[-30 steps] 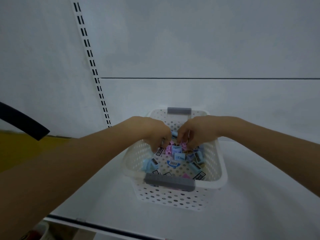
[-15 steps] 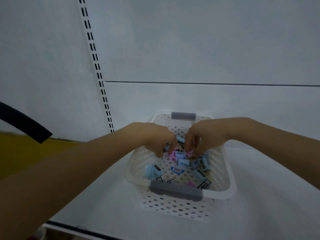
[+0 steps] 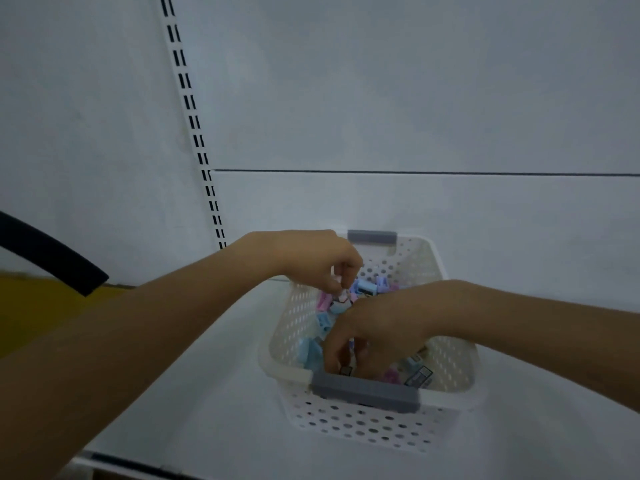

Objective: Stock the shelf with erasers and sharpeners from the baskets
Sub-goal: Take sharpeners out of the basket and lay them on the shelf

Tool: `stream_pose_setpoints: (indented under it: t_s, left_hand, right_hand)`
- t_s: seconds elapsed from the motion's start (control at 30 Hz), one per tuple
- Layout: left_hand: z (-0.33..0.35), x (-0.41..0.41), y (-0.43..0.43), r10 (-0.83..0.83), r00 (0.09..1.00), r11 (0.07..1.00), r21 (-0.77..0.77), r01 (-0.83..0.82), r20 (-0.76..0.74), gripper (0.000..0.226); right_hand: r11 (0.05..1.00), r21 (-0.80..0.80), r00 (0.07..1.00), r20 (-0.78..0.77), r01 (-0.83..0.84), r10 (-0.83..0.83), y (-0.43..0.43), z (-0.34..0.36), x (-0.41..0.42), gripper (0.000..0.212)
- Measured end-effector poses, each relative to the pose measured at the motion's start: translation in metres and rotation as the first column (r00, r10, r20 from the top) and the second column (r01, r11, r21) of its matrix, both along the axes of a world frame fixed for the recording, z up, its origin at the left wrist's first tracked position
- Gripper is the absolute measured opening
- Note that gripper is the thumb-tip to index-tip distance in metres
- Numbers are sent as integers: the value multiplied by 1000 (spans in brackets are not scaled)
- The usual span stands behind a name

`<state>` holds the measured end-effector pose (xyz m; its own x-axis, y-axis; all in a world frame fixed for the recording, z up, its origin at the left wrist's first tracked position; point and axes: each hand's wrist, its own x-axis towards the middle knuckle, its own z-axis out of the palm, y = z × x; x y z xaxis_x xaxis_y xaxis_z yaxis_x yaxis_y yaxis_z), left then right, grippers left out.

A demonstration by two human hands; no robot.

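A white perforated basket (image 3: pixel 453 372) with grey handles stands on the white shelf (image 3: pixel 214 393). Inside lie several small blue, pink and purple sharpeners (image 3: pixel 367 287), some with barcode labels. My left hand (image 3: pixel 322 265) hovers over the basket's back left part, its curled fingertips pinching a small pale sharpener (image 3: pixel 341 299). My right hand (image 3: pixel 377 327) reaches down into the front of the basket, fingers curled among the pieces with a bit of pink between them. That hand hides much of the pile.
The shelf's white back panel (image 3: pixel 415 98) rises right behind the basket, with a slotted upright rail (image 3: pixel 194 123) to the left. A dark curved bar (image 3: pixel 52 254) and a yellow surface (image 3: pixel 41 306) lie at the far left. The shelf's front edge (image 3: pixel 138 465) runs along the bottom.
My right hand has moved from the basket's middle toward its front and dug into the pile. My left hand has lifted slightly at the back with a small piece. The camera shifted left.
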<state>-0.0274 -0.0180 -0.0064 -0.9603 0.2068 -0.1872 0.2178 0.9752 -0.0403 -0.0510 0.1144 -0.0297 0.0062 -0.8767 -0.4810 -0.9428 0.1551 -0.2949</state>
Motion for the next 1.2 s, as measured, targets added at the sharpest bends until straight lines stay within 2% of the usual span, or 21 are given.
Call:
stream_pose_setpoints:
  t_s: [0.17, 0.3, 0.4, 0.47, 0.63, 0.73, 0.93, 1.07, 1.2]
  left_hand:
    - [0, -2, -3, -22, 998, 1000, 1, 22, -52, 7]
    - [1, -1, -6, -16, 998, 1000, 23, 17, -64, 11]
    - [-2, -1, -5, -6, 999, 998, 63, 9, -51, 18]
    - [-4, 1, 0, -11, 1000, 996, 90, 10, 10, 25]
    - [-22, 3, 21, -68, 967, 996, 69, 52, 245, 23]
    - [-30, 1, 26, -45, 950, 999, 11, 43, 308, 34]
    - [-40, -6, 28, -61, 962, 998, -8, 65, 265, 37]
    - [-39, -13, 25, -55, 978, 998, 3, 56, 199, 25]
    - [-40, -12, 24, -81, 981, 997, 24, 78, 177, 31]
  right_hand:
    - [993, -42, 993, -32, 113, -115, 3, -5, -13, 27]
    - [987, -64, 962, -222, 150, -160, 6, -4, -18, 26]
    - [981, -90, 943, -273, 173, -191, 8, 5, -19, 31]
    - [978, -43, 937, -284, 202, -206, 12, 17, -18, 30]
    - [951, 224, 941, -310, 212, -136, 24, 30, -3, 33]
    - [949, 261, 933, -351, 178, -79, 26, 18, 5, 34]
    - [967, 183, 926, -363, 177, -101, 23, 10, 1, 27]
    - [974, 128, 900, -418, 189, -120, 24, 9, -5, 24]
    - [975, 87, 908, -387, 207, -158, 24, 9, -6, 17]
